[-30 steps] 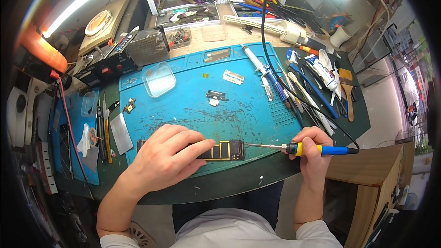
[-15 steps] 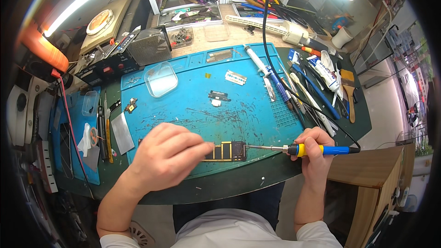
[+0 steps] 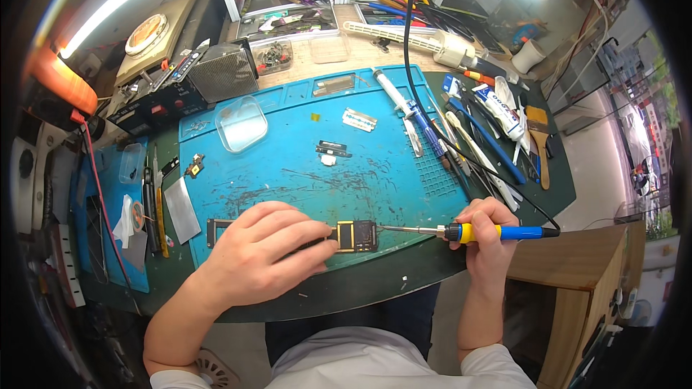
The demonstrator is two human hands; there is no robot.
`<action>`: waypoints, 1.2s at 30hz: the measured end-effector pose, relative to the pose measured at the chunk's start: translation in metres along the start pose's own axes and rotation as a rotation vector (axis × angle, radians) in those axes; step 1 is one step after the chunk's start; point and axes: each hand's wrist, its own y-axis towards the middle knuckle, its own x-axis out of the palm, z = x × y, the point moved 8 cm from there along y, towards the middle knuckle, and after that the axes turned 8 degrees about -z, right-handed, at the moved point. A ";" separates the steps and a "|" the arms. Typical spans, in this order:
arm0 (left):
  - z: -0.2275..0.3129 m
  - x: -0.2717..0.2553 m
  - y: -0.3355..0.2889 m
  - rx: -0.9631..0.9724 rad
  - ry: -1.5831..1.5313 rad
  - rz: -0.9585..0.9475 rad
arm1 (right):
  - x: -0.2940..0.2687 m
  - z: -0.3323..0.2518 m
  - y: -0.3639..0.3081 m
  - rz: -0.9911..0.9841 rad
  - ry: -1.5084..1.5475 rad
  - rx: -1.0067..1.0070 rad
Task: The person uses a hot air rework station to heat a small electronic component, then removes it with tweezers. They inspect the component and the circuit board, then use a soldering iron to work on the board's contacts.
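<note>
A dark, opened phone body [image 3: 358, 236] with gold-edged sections lies crosswise near the front of the blue mat. My left hand [image 3: 263, 248] covers its middle, fingers curved down over it and gripping it; the thumb is mostly hidden. The frame's left end sticks out past that hand. My right hand [image 3: 484, 234] holds a soldering iron [image 3: 522, 233] by its yellow and blue handle, fingers wrapped round it. The iron's thin metal tip points left, at the phone's right end; whether it touches cannot be made out.
On the blue mat [image 3: 288, 151] are a clear plastic dish [image 3: 241, 124], a razor blade [image 3: 359, 119] and small phone parts [image 3: 331, 150]. Syringe, tweezers and brushes [image 3: 476, 144] crowd the right. The iron's black cable [image 3: 409, 29] hangs down across the mat's right side.
My left hand has lowered and its fingers have spread from a pinch to lie over the phone, whose left end now shows. The soldering iron stays at the right end. The view has shifted slightly.
</note>
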 end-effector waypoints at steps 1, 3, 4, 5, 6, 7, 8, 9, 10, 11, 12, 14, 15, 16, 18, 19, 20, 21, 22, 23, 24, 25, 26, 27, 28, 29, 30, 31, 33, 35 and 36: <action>-0.002 -0.003 -0.001 -0.005 0.006 0.046 | 0.000 0.000 0.000 -0.001 -0.015 0.002; -0.007 -0.012 -0.003 -0.046 -0.029 0.096 | 0.000 0.000 0.000 0.000 -0.040 0.008; -0.010 -0.016 -0.006 -0.069 -0.017 0.127 | 0.000 0.000 0.000 -0.002 -0.046 0.010; -0.013 -0.019 -0.008 -0.093 -0.004 0.158 | 0.000 0.001 0.000 -0.004 -0.051 0.012; -0.016 -0.022 -0.009 -0.129 -0.016 0.210 | 0.000 0.001 0.000 -0.006 -0.057 0.014; -0.018 -0.024 -0.010 -0.150 0.000 0.229 | 0.000 0.001 0.000 -0.003 -0.058 0.016; -0.020 -0.028 -0.011 -0.171 0.016 0.248 | 0.000 0.001 0.000 -0.001 -0.059 0.018; -0.022 -0.030 -0.013 -0.192 0.033 0.267 | 0.000 0.002 0.000 0.002 -0.060 0.021; -0.025 -0.032 -0.014 -0.207 0.024 0.290 | 0.000 0.001 0.000 0.000 -0.065 0.022; -0.026 -0.032 -0.016 -0.229 0.029 0.308 | 0.000 0.001 0.000 -0.003 -0.070 0.022; -0.027 -0.031 -0.017 -0.252 0.035 0.325 | 0.000 0.001 0.001 -0.007 -0.075 0.023; -0.029 -0.032 -0.018 -0.270 0.033 0.336 | 0.001 0.000 0.001 -0.004 -0.074 0.023; -0.029 -0.033 -0.018 -0.267 0.026 0.331 | 0.001 0.000 0.000 -0.002 -0.073 0.023; -0.029 -0.033 -0.018 -0.263 0.019 0.325 | 0.001 0.000 0.000 -0.002 -0.075 0.022; -0.030 -0.032 -0.018 -0.270 0.020 0.332 | 0.000 0.001 0.000 -0.002 -0.079 0.019; -0.030 -0.032 -0.019 -0.273 0.021 0.335 | 0.000 0.001 0.000 -0.002 -0.077 0.019; -0.030 -0.033 -0.019 -0.275 0.022 0.338 | 0.000 0.001 0.000 -0.003 -0.076 0.019; -0.030 -0.033 -0.019 -0.276 0.024 0.340 | 0.000 0.001 0.000 -0.003 -0.075 0.019; -0.030 -0.033 -0.019 -0.277 0.025 0.343 | 0.000 0.001 0.000 -0.002 -0.076 0.020; -0.030 -0.033 -0.019 -0.280 0.027 0.346 | 0.000 0.001 0.000 -0.001 -0.076 0.021; -0.031 -0.033 -0.020 -0.283 0.029 0.349 | -0.001 0.001 0.000 0.000 -0.076 0.022; -0.031 -0.033 -0.020 -0.287 0.031 0.352 | 0.000 0.001 0.000 -0.001 -0.074 0.020; -0.031 -0.033 -0.020 -0.291 0.027 0.351 | 0.000 0.000 0.001 -0.003 -0.072 0.018; -0.031 -0.033 -0.020 -0.295 0.024 0.351 | 0.001 0.000 0.001 -0.004 -0.070 0.016; -0.032 -0.033 -0.021 -0.299 0.020 0.351 | 0.001 0.000 0.001 -0.003 -0.070 0.016; -0.032 -0.033 -0.021 -0.299 0.019 0.351 | 0.001 0.000 0.000 -0.003 -0.071 0.016; -0.032 -0.033 -0.021 -0.298 0.017 0.351 | 0.001 0.000 0.000 -0.002 -0.072 0.015; -0.032 -0.032 -0.021 -0.297 0.016 0.351 | 0.001 0.001 0.000 -0.001 -0.070 0.017; -0.032 -0.033 -0.020 -0.298 0.019 0.349 | 0.000 0.001 0.000 0.000 -0.061 0.022; -0.032 -0.034 -0.019 -0.299 0.021 0.347 | 0.001 -0.001 0.001 0.003 -0.061 0.020; -0.031 -0.034 -0.020 -0.300 0.022 0.347 | 0.002 -0.001 0.001 0.004 -0.062 0.019</action>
